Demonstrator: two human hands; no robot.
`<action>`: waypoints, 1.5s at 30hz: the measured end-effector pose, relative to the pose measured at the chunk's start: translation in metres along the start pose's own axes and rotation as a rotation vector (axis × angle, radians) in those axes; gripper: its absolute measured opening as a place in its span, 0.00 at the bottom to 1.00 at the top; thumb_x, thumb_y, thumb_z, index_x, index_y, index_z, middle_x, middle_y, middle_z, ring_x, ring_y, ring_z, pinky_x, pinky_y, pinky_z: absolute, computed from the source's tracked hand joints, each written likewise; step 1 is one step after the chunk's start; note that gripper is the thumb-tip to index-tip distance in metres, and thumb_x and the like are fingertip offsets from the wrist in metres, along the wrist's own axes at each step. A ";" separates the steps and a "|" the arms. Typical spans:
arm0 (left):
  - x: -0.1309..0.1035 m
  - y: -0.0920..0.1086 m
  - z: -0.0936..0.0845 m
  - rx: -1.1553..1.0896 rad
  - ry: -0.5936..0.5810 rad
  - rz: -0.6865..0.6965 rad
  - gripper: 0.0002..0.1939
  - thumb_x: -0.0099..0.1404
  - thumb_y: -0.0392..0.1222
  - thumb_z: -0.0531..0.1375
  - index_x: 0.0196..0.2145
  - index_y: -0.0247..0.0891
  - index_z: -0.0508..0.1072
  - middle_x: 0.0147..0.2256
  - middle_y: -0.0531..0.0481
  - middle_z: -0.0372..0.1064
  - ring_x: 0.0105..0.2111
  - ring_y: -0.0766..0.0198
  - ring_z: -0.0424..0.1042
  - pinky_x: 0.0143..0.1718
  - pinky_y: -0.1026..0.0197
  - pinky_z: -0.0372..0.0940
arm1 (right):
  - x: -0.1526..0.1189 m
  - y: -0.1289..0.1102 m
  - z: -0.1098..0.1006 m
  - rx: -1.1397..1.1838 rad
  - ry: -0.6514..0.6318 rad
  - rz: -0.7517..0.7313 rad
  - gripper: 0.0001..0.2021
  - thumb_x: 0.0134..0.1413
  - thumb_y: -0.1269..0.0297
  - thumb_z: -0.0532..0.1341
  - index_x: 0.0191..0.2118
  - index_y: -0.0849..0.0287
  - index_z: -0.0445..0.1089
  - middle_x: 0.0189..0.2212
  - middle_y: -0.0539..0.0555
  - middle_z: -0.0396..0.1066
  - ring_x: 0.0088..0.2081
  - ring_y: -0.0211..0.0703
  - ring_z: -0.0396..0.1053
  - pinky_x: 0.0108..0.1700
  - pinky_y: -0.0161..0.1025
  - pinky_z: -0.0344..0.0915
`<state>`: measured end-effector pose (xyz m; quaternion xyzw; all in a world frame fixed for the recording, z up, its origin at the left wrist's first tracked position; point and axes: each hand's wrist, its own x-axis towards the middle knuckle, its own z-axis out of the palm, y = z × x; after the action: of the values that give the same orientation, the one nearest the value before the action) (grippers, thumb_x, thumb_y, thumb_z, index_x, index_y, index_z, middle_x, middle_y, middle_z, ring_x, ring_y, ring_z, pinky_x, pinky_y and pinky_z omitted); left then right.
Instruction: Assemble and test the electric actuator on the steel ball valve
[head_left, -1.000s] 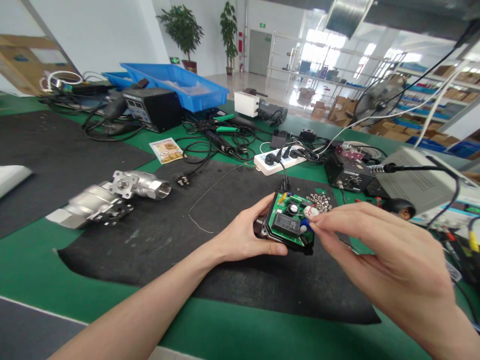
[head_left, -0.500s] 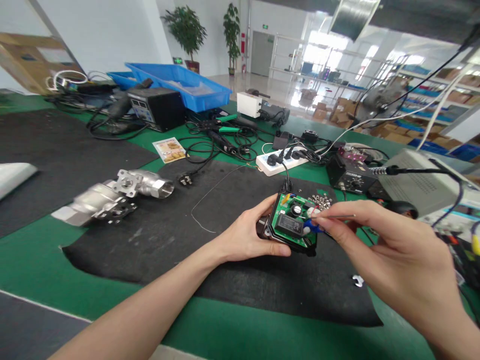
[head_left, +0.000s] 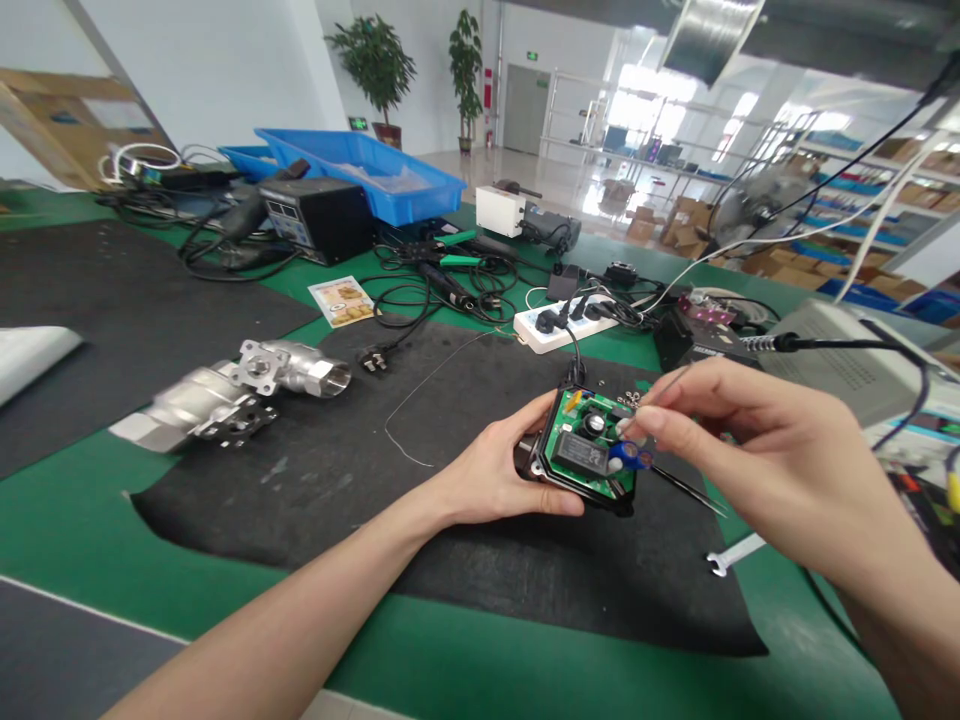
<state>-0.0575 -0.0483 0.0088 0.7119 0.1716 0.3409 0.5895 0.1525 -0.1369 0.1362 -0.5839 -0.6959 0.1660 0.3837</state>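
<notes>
1. Left hand (head_left: 499, 465) grips the black housing (head_left: 577, 495) from its left side, thumb along the near edge, fingers curled round the far edge, holding it just above the black mat (head_left: 450, 560).
2. Board (head_left: 581, 450), green, sits inside the housing, facing up and tilted toward the camera; a black cable (head_left: 574, 350) leaves its far end toward the power strip (head_left: 566, 325).
3. Right hand (head_left: 757, 460) is at the board's right edge, fingertips pinched narrow around thin tweezers (head_left: 679, 375) by a small blue part (head_left: 628, 455).
4. Whether the tweezer tips touch the blue part cannot be told.
5. Wrench (head_left: 733, 555) lies on the mat's right edge, near the right wrist.
6. Metal valves (head_left: 232, 395) lie well apart to the left, half on the mat.
7. Soldering station (head_left: 694, 345) stands behind the right hand.
8. Blue bin (head_left: 375, 175) and a black meter (head_left: 319, 215) stand at the far side of the green table (head_left: 525, 670).
</notes>
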 end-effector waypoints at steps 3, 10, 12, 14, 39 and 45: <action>0.001 0.001 0.000 0.002 -0.002 -0.001 0.53 0.53 0.48 0.77 0.69 0.42 0.58 0.61 0.44 0.70 0.60 0.48 0.71 0.62 0.50 0.66 | 0.014 0.005 -0.001 0.229 -0.128 0.125 0.08 0.61 0.58 0.69 0.38 0.57 0.75 0.30 0.50 0.79 0.31 0.40 0.76 0.32 0.33 0.70; 0.000 0.003 -0.001 0.010 -0.007 -0.008 0.52 0.53 0.47 0.77 0.69 0.41 0.58 0.61 0.44 0.71 0.59 0.48 0.72 0.62 0.51 0.66 | 0.035 0.016 0.002 0.331 -0.172 0.195 0.13 0.66 0.51 0.64 0.38 0.56 0.72 0.28 0.51 0.79 0.27 0.36 0.69 0.30 0.33 0.64; 0.000 0.002 -0.001 -0.002 -0.007 -0.006 0.53 0.53 0.47 0.77 0.70 0.41 0.58 0.61 0.44 0.71 0.59 0.48 0.72 0.62 0.51 0.66 | 0.039 0.017 0.003 0.348 -0.171 0.179 0.14 0.66 0.53 0.64 0.34 0.57 0.73 0.27 0.50 0.77 0.27 0.34 0.65 0.29 0.32 0.60; 0.000 0.000 0.000 -0.018 -0.006 -0.010 0.53 0.53 0.47 0.77 0.70 0.42 0.57 0.61 0.44 0.70 0.59 0.48 0.72 0.62 0.51 0.66 | 0.045 0.020 0.003 0.391 -0.174 0.202 0.14 0.64 0.56 0.65 0.30 0.59 0.73 0.26 0.48 0.72 0.26 0.32 0.61 0.27 0.31 0.54; 0.000 -0.002 -0.001 -0.018 0.006 0.013 0.54 0.51 0.45 0.78 0.70 0.45 0.58 0.63 0.45 0.68 0.60 0.49 0.71 0.63 0.52 0.64 | 0.060 0.043 0.017 0.357 -0.324 0.560 0.15 0.56 0.57 0.66 0.24 0.60 0.71 0.18 0.45 0.57 0.21 0.31 0.47 0.23 0.38 0.38; 0.000 -0.002 0.000 -0.014 0.003 0.000 0.53 0.52 0.45 0.78 0.70 0.44 0.57 0.62 0.46 0.69 0.60 0.50 0.71 0.62 0.53 0.64 | 0.047 0.034 0.013 0.333 -0.281 0.446 0.17 0.57 0.51 0.69 0.31 0.61 0.76 0.24 0.47 0.67 0.24 0.32 0.53 0.25 0.36 0.46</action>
<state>-0.0574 -0.0474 0.0068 0.7071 0.1700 0.3432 0.5943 0.1653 -0.0803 0.1204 -0.6225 -0.5601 0.4369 0.3286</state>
